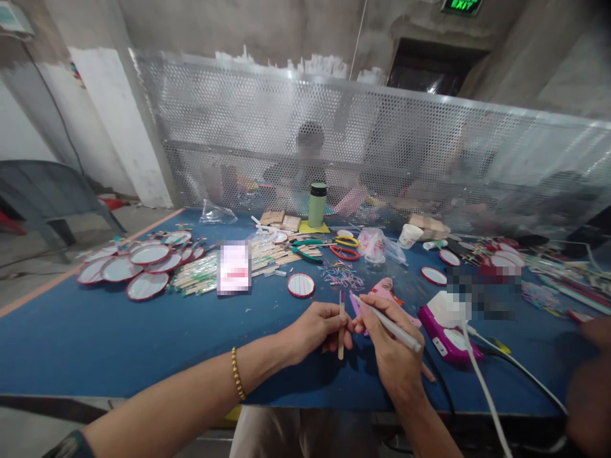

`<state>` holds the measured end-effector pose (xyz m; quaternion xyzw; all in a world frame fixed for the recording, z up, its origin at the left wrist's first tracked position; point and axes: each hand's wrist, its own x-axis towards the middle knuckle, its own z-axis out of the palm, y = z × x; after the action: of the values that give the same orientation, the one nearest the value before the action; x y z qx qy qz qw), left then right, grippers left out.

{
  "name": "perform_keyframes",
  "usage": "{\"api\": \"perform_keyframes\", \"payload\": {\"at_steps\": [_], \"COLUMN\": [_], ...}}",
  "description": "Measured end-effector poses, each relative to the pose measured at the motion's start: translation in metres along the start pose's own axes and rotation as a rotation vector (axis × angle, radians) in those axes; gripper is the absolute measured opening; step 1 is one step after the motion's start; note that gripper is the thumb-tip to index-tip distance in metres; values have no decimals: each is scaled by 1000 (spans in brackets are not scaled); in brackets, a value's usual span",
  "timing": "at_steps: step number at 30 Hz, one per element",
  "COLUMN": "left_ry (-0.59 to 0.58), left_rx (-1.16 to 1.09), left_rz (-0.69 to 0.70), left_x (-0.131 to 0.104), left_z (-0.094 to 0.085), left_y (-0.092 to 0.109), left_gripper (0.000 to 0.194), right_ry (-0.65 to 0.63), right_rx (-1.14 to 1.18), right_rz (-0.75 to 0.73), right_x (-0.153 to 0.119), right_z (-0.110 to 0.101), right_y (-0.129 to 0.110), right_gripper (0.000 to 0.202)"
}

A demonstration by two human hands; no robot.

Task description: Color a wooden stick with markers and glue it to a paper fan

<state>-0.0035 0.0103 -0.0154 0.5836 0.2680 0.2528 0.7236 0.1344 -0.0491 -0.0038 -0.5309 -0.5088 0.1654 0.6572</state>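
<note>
My left hand (329, 326) pinches a flat wooden stick (341, 337) upright; the stick's top end is purple. Close beside it on the right, my right hand (389, 331) holds a white pen-like marker (403, 336) with its purple tip end near the stick. Just behind my hands lies a small round mirror (301, 285) with a red rim. A pink item (384, 289) lies partly hidden behind my right hand. Loose colourful bands (341, 275) are heaped beyond the stick.
Round red-rimmed pieces (149, 254) pile up at the left, beside wrapped sticks (195, 275). Pliers (344, 252), a green bottle (317, 207) and a paper cup (409, 236) stand or lie farther back. A purple power strip (446, 337) with cables is at the right. Another person's blurred hand (594, 381) shows there.
</note>
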Motion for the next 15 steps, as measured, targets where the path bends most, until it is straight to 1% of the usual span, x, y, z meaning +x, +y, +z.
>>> {"api": "perform_keyframes", "payload": {"at_steps": [2,5,9,12,15], "left_ry": [-16,-17,18,55,95], "left_rx": [15,55,108,138,161], "left_rz": [-3,-15,-56,-72,-75], "left_x": [0,1,3,4,4], "left_z": [0,1,4,8,14], "left_y": [-1,-3,-5,-3,0], "left_gripper": [56,53,40,32,31], "right_ry": [-8,20,8,6,35], "right_rx": [2,12,16,18,7], "right_rz": [-14,-77,-142,-134,-120], "right_x": [-4,-7,-8,-8,-10], "right_z": [-2,-2,0,1,1], "right_y": [1,3,5,6,9], "right_gripper": [23,18,14,17,25]}}
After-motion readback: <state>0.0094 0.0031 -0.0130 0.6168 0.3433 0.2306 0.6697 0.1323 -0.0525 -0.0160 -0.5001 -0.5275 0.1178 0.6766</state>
